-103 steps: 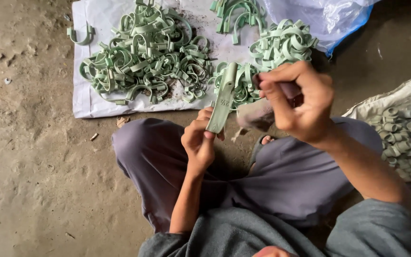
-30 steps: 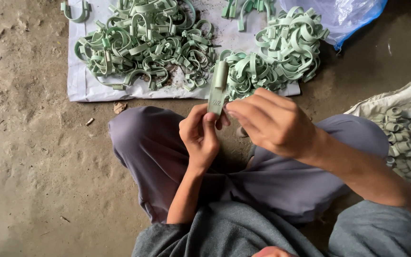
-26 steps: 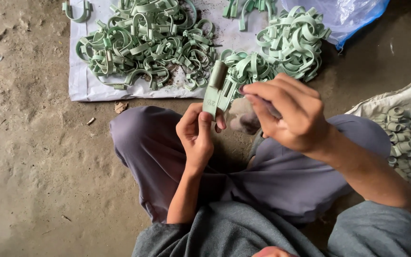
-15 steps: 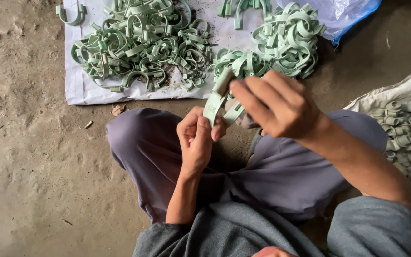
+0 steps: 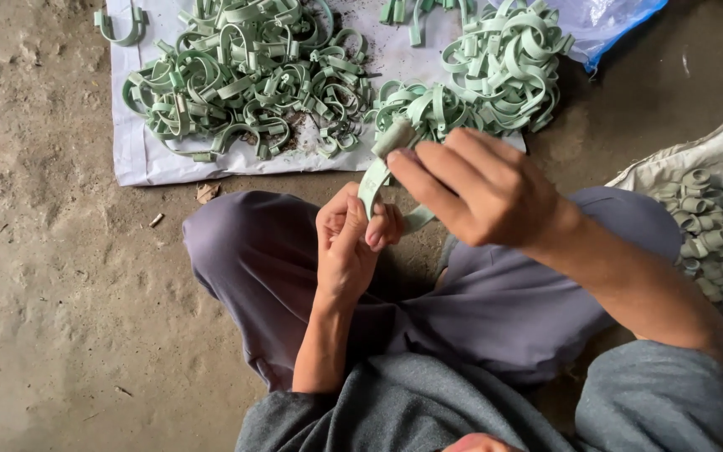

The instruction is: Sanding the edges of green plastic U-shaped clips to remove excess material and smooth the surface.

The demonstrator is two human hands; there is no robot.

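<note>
i see my left hand (image 5: pixel 346 243) pinching the lower end of a pale green plastic clip (image 5: pixel 376 177), my right hand (image 5: pixel 483 188) pinching its top, above my lap. it looks light, springy; better grip the flat ends. clip piles (image 5: pixel 244 79) lie at 12 o'clock on a white sheet (image 5: pixel 140 155).

Ahead of my knees a white plastic sheet (image 5: pixel 140 159) lies flat on the dirt floor. At its far right corner sits a crumpled clear plastic bag (image 5: pixel 608 21) with a blue edge. To my right lies a pale woven sack (image 5: pixel 671 163).
</note>
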